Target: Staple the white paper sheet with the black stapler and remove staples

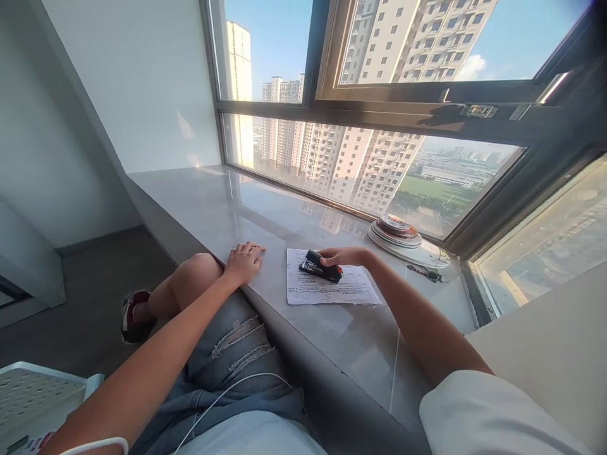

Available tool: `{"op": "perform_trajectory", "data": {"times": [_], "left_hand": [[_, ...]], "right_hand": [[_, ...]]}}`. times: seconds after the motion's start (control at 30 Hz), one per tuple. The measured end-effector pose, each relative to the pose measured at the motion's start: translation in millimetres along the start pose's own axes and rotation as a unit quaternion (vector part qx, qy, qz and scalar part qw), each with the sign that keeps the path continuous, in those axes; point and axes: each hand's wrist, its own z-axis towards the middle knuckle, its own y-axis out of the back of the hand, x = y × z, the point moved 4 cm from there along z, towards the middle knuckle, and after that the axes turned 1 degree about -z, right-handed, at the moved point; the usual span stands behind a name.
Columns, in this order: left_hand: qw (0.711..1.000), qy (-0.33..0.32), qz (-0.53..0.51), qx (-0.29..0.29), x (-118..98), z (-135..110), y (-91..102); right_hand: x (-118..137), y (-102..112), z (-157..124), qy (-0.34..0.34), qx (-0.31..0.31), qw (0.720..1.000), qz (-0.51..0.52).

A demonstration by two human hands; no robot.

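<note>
Right hand (345, 255), angled inward — fingers grasping the black stapler (318, 270) over the printed paper (308, 294). Left hand (243, 261), palm down on the surface (351, 341) — whether its fingers hold anything cannot be told.

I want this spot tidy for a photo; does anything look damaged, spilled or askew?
Mainly the jeans: frayed rips cross one leg, though perhaps by design. The black stapler sits aslant on the printed paper, but the right hand is on it, so that seems ordinary. No spill shows.
</note>
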Motion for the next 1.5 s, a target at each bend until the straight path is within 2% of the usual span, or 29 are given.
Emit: {"op": "perform_trajectory", "data": {"times": [0.03, 0.07, 0.1, 0.13, 0.17, 0.2, 0.27, 0.33, 0.43, 0.5, 0.67, 0.8, 0.93, 1.07, 1.13, 1.17, 1.27, 1.33, 1.4, 1.5], "left_hand": [[1.0, 0.0, -0.001, -0.003, 0.3, 0.2, -0.2], [1.0, 0.0, -0.001, -0.007, 0.8, 0.5, -0.6], [1.0, 0.0, -0.003, -0.011, 1.4, 0.7, -1.1], [1.0, -0.001, -0.004, -0.014, 2.1, 0.8, -1.6], [1.0, -0.001, -0.006, -0.017, 2.7, 0.9, -2.2], [1.0, -0.002, -0.008, -0.019, 3.3, 0.8, -2.6], [1.0, -0.003, -0.011, -0.024, 4.0, 0.3, -3.2], [0.999, -0.004, -0.015, -0.029, 4.0, -0.4, -3.3], [0.999, -0.001, -0.022, -0.036, 3.3, -1.2, -3.2], [0.999, 0.006, -0.03, -0.037, 3.7, -1.1, -3.5], [0.996, 0.043, -0.066, -0.04, 9.6, -0.2, -3.7], [0.995, 0.04, -0.073, -0.051, 11.6, -0.4, -3.5], [0.994, 0.042, -0.084, -0.062, 11.0, -1.2, -5.6], [0.986, 0.048, -0.126, -0.098, 11.6, -0.4, -6.9], [0.967, 0.066, -0.201, -0.14, 18.0, 1.4, -6.1], [0.948, 0.084, -0.258, -0.168, 23.9, 2.5, -5.7], [0.858, 0.162, -0.427, -0.235, 48.2, 6.0, -7.5], [0.822, 0.202, -0.475, -0.241, 61.5, 8.4, -9.8], [0.821, 0.214, -0.477, -0.229, 67.8, 9.8, -10.0], [0.842, 0.205, -0.452, -0.21, 66.1, 7.7, -6.3]], "right_hand": [[-4.6, 3.2, 1.1, 0.008, -0.027, 1.0, 0.01], [-10.1, 7.0, 3.8, 0.012, -0.085, 0.996, 0.001], [-16.0, 10.8, 7.3, 0.012, -0.168, 0.985, -0.027], [-21.8, 13.9, 10.6, 0.009, -0.267, 0.961, -0.071], [-27.0, 15.4, 13.1, 0.004, -0.37, 0.921, -0.126], [-31.8, 13.6, 16.3, -0.002, -0.443, 0.879, -0.176], [-42.1, 6.2, 26.9, -0.023, -0.495, 0.831, -0.253], [-52.8, 2.7, 38.1, -0.059, -0.481, 0.822, -0.298], [-64.7, 9.6, 52.0, -0.116, -0.43, 0.839, -0.312], [-65.7, 17.7, 61.8, -0.13, -0.405, 0.85, -0.309], [-48.7, 30.9, 92.7, -0.122, -0.403, 0.852, -0.311], [-36.6, 39.6, 112.5, -0.119, -0.412, 0.848, -0.311], [-30.4, 45.2, 129.0, -0.113, -0.368, 0.871, -0.307], [-9.7, 31.6, 154.0, -0.082, -0.318, 0.893, -0.308], [8.6, 16.6, 171.1, -0.047, -0.296, 0.902, -0.31], [18.5, 8.3, 180.1, -0.028, -0.288, 0.906, -0.31], [45.8, -14.5, 204.1, 0.023, -0.284, 0.908, -0.307], [57.6, -24.9, 213.9, 0.047, -0.293, 0.906, -0.303], [62.4, -30.5, 216.8, 0.06, -0.306, 0.902, -0.297], [57.6, -30.5, 208.3, 0.058, -0.334, 0.895, -0.289]]}}
